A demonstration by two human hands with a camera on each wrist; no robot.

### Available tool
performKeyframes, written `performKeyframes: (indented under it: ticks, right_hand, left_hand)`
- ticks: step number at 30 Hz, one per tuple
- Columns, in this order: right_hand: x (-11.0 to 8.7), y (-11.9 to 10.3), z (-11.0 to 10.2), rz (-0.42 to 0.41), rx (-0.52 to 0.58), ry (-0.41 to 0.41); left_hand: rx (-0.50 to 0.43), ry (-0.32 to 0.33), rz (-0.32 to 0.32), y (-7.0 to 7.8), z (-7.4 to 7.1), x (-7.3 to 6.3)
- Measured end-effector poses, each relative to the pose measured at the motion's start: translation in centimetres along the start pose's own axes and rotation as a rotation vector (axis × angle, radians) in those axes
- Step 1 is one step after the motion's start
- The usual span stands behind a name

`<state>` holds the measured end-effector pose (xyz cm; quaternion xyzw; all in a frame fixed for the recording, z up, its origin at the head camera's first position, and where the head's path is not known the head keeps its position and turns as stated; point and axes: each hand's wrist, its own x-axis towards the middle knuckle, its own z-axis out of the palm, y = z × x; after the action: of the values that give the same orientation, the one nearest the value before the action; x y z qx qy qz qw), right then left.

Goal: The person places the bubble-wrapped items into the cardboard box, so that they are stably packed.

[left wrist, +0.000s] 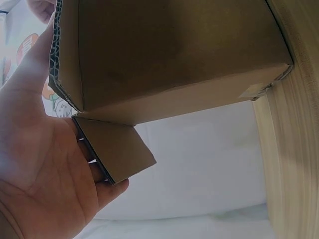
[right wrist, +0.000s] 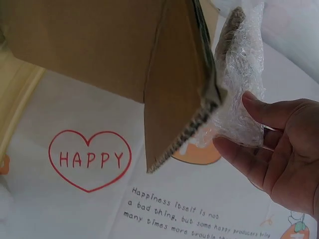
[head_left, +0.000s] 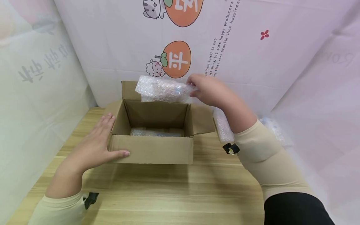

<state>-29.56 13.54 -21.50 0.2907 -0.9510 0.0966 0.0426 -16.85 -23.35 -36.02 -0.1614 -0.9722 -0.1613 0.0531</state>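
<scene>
An open cardboard box (head_left: 152,150) stands on the table with its flaps spread. My left hand (head_left: 94,145) rests at its left front corner, fingers straight along the left flap (left wrist: 119,149) and thumb on the front. My right hand (head_left: 209,89) pinches one end of a bubble-wrapped bundle (head_left: 163,89) above the box's back edge. In the right wrist view, thumb and fingers (right wrist: 256,107) grip the bundle's lower end; what the wrap covers is too blurred to tell. More bubble wrap (head_left: 154,133) lies on the box's floor.
Another bubble-wrapped roll (head_left: 223,126) lies right of the box, under my right forearm. Farther right is more bubble wrap (head_left: 274,129), partly behind the arm. Printed white cloth (head_left: 112,40) hangs behind and along both sides of the wooden table (head_left: 168,193).
</scene>
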Motion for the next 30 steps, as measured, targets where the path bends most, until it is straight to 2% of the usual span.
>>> performKeyframes:
  ticks: [14, 22, 30]
  right_hand:
    - [2.7, -1.4, 3.3, -0.032, -0.069, -0.117]
    - [3.2, -1.7, 4.7, -0.008, -0.063, -0.130]
    - [3.4, -1.8, 5.4, 0.008, -0.027, -0.190]
  left_hand:
    - [-0.002, 0.013, 0.011, -0.2, 0.1, -0.1]
    - [0.009, 0.006, 0.003, -0.3, 0.1, 0.1]
    - [0.011, 0.006, 0.004, -0.4, 0.1, 0.2]
